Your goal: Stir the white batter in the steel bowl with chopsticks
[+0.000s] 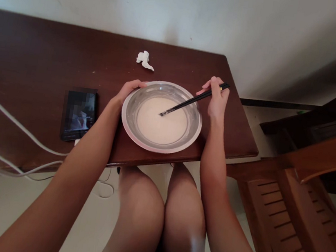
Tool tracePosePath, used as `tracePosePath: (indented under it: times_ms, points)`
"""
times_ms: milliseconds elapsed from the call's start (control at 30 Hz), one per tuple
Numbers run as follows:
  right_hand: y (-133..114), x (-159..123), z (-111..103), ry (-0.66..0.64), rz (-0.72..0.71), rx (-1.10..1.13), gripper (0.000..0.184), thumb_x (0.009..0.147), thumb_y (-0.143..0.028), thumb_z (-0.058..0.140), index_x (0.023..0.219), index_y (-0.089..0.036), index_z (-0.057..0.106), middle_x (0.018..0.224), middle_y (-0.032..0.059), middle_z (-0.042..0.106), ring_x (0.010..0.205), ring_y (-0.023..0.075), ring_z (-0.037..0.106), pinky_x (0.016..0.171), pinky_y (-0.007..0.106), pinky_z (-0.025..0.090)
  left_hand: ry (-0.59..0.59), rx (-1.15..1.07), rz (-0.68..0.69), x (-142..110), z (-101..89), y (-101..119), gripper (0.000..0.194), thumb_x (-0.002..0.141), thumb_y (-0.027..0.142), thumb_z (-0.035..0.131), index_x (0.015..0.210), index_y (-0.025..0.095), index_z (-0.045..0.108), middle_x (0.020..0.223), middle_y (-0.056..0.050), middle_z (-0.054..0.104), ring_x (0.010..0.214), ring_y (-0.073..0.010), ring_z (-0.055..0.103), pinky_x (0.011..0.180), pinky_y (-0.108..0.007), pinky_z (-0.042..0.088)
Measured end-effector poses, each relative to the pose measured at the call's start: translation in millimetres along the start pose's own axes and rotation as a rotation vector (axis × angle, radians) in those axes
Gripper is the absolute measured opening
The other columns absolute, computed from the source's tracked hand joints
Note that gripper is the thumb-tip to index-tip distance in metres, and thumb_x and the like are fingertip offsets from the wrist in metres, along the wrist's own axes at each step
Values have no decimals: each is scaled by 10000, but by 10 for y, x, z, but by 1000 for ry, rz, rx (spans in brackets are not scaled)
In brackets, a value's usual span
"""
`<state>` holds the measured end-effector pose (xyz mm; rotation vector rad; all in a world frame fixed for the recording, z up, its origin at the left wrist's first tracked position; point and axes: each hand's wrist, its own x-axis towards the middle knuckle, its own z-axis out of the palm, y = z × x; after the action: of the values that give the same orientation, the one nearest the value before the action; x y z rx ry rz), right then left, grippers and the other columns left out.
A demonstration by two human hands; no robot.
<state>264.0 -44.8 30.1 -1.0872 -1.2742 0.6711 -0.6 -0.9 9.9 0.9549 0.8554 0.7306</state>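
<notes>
A wide metal bowl (pixel 129 123) rests near the front edge of the dark wooden table, holding a pale, creamy liquid (pixel 155 126). My left hand (pixel 129 89) grips the bowl's left rim, its fingers over the far-left edge and partly hidden. Black chopsticks (pixel 190 101) are pinched together in my right hand (pixel 218 97) above the bowl's right side. Their whitened tips reach into the middle of the liquid, slanting down to the left.
Crumpled white tissue (pixel 145 59) lies behind the bowl. To the left are a phone (pixel 79 114) and white cables (pixel 17 118). A wall (pixel 125 4) stands behind the table (pixel 41 55). At the right is a slatted wooden chair (pixel 280 215).
</notes>
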Motion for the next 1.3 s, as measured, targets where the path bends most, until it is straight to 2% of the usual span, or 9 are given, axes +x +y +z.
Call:
tracePosePath:
  times_ms: [167,333,533,700,800,900,1100,1233,1300]
  points:
    - [-33,-27,52,-153,31,-39,484,811,-682,481,734,-224,615,613,-28,631,636,106,658,689,283,548,32,26,-30,-32,24,8,500,770,237,441,1235,156,606,851,-46,739,1031,-266,668,871,-330,532]
    - [-39,-7,25,-13,8,-23,528,800,-723,442,698,-226,588,594,-29,619,608,115,658,665,293,541,11,6,-7,-41,30,12,476,770,228,460,1209,140,623,852,-40,741,1015,-243,670,872,-299,519]
    - [-44,-36,68,-162,9,-13,485,815,-680,482,726,-224,623,611,-27,642,608,104,646,665,283,540,19,-13,-35,-46,41,11,485,769,228,439,1209,122,612,839,-39,739,977,-244,676,844,-307,523]
    - [-32,-12,24,-29,25,-19,498,823,-692,451,721,-228,601,598,-30,611,645,115,665,679,291,546,38,18,-24,-52,52,12,497,760,248,455,1221,139,604,857,-51,733,1000,-270,670,845,-328,533]
    - [-30,-20,32,-89,31,-4,511,818,-699,450,684,-227,594,567,-28,589,608,114,650,652,289,540,25,29,-34,-64,58,21,503,761,242,452,1231,139,597,852,-50,728,1008,-268,666,860,-327,528]
    - [-29,-32,62,-173,26,-14,488,812,-688,474,740,-230,626,607,-26,626,614,105,641,660,285,537,26,26,-33,-69,56,21,503,766,253,442,1232,138,594,845,-49,727,998,-267,665,870,-329,525]
    - [-1,-7,14,-26,9,-15,538,797,-734,431,712,-228,593,605,-19,600,650,125,670,635,286,522,-7,-32,-14,-38,25,8,468,752,234,488,1190,139,623,855,-49,739,1032,-255,659,894,-298,513]
    - [-24,-31,53,-150,7,-8,493,809,-694,474,726,-229,615,593,-26,617,607,113,650,653,292,532,13,-33,-38,-40,27,12,464,774,229,460,1201,141,616,850,-41,741,1034,-245,661,887,-302,514]
    - [-33,-32,61,-152,-3,-15,463,812,-677,491,770,-236,628,614,-30,640,610,110,647,669,295,533,3,-35,-37,-43,30,14,464,780,232,458,1206,131,612,849,-41,741,1031,-244,662,886,-305,515]
